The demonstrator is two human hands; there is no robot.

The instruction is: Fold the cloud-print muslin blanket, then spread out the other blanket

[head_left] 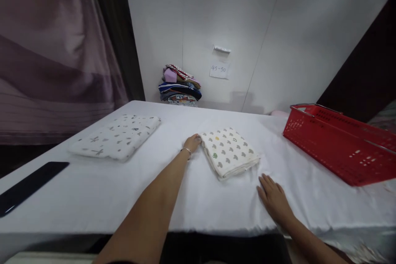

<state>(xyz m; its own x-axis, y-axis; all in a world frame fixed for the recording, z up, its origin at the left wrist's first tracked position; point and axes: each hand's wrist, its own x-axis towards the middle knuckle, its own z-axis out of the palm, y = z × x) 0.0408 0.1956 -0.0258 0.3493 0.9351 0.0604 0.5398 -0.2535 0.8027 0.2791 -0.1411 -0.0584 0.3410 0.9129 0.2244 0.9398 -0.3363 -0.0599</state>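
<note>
A folded white cloth printed with grey mushrooms, plus a few green and yellow ones, lies at the middle of the white-covered table. My left hand, with a bracelet at the wrist, is closed on the cloth's left corner; part of its fingers is hidden. Just right of the cloth's near corner, my right hand rests palm down on the table covering, fingers stretched out and holding nothing. Farther left lies a second folded white cloth with small grey and brown prints.
A red plastic basket with metal handles stands at the table's right. A dark flat panel lies along the left edge. Beyond the far edge, folded fabrics are stacked against the wall, near a paper label reading 45-50.
</note>
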